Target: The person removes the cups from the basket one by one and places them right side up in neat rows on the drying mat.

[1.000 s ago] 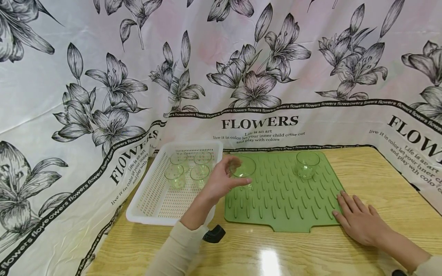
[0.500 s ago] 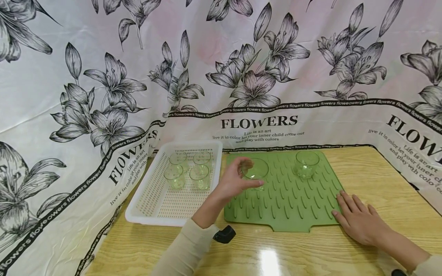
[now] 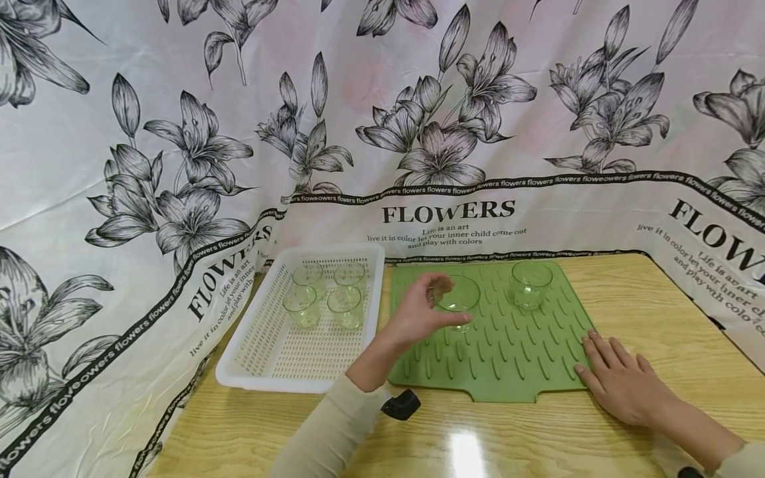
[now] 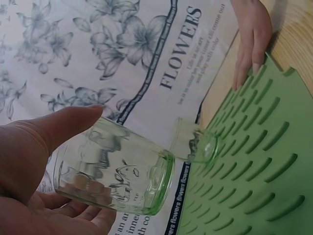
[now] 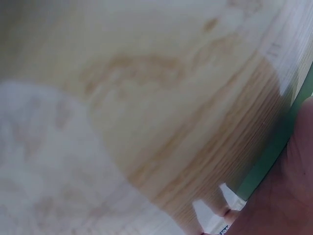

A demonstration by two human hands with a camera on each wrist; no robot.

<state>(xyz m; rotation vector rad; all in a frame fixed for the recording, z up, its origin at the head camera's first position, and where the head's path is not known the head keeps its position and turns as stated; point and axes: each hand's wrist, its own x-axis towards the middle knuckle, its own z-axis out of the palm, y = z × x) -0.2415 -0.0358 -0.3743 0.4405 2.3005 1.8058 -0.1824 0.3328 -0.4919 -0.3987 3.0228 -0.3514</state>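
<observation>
My left hand grips a clear drinking glass by its sides, thumb on one side and fingers curled on the other. In the left wrist view the glass's thick greenish base hangs above the green ridged drying mat. A second glass stands upright at the mat's back right, to the right of the held one. My right hand lies flat on the table, fingertips at the mat's right edge. The right wrist view shows mostly wood grain and part of that hand.
A white perforated plastic basket stands left of the mat with several upright glasses, among them a front-left one, toward its back. Behind the wooden table hangs a flower-printed cloth.
My left hand has carried the glass to the right, from the mat's left edge farther over the mat. The right hand and the other glasses stay in place.
</observation>
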